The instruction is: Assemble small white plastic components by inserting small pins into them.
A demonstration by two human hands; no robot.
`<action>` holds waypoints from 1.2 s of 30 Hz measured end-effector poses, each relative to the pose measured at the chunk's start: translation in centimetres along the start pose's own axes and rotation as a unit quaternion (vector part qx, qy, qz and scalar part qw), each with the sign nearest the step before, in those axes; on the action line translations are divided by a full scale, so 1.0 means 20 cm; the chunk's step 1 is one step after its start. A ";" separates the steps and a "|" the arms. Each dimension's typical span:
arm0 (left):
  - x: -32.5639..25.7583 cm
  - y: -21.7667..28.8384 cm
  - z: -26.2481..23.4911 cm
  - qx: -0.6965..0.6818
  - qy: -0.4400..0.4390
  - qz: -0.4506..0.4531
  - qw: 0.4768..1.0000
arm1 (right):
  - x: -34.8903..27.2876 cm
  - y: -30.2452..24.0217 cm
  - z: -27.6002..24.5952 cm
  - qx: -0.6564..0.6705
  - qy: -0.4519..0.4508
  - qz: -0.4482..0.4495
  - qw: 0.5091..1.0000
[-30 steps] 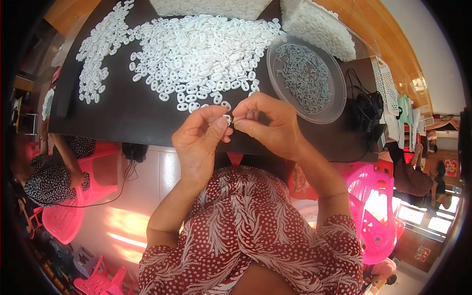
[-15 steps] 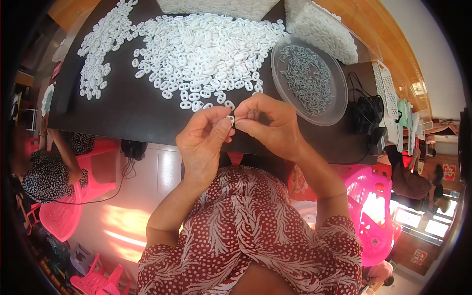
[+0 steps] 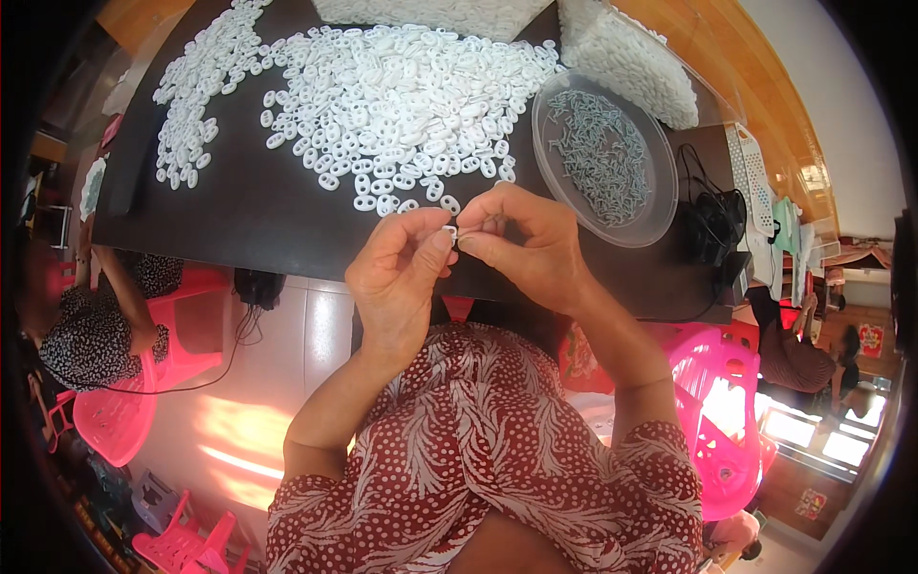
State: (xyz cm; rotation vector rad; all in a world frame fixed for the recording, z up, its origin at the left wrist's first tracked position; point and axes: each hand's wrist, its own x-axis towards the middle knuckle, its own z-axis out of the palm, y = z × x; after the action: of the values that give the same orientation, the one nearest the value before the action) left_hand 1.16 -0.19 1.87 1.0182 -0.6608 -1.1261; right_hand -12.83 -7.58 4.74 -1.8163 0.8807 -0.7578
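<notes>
My left hand (image 3: pixel 397 273) and my right hand (image 3: pixel 526 244) meet just above the near edge of a dark table (image 3: pixel 239 210). Between their fingertips they pinch one small white plastic piece (image 3: pixel 449 232). Whether my right fingers also hold a small metal part is too small to tell. Right behind my hands lies a big heap of white oval plastic pieces (image 3: pixel 402 86). A round clear tray (image 3: pixel 604 158) with several small grey metal parts stands beside my right hand.
A smaller heap of white pieces (image 3: pixel 196 105) lies at the table's left. Clear bags of white pieces (image 3: pixel 626 57) sit at the back. A black cable bundle (image 3: pixel 710 225) lies at the right edge. Pink plastic chairs (image 3: pixel 712 421) stand around; seated people are at the left (image 3: pixel 86 316) and the right (image 3: pixel 794 349).
Both hands stay together on the white piece; the fingers shift slightly. Nothing else on the table has moved.
</notes>
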 end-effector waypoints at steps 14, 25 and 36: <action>0.00 -0.04 -0.03 0.142 0.005 0.100 0.985 | -0.01 0.04 0.05 0.130 0.024 0.064 0.989; 0.01 -0.02 -0.03 -0.002 0.007 0.036 0.999 | -0.01 0.03 0.06 0.109 0.019 0.048 0.993; 0.01 -0.02 -0.04 0.082 0.015 0.023 0.996 | -0.02 0.07 0.10 0.053 0.037 0.022 0.998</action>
State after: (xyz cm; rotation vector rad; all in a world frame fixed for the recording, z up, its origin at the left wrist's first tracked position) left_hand 1.65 -0.19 1.11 1.1517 -0.7586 -1.0265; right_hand -11.80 -6.66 2.57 -1.6804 0.9082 -0.8327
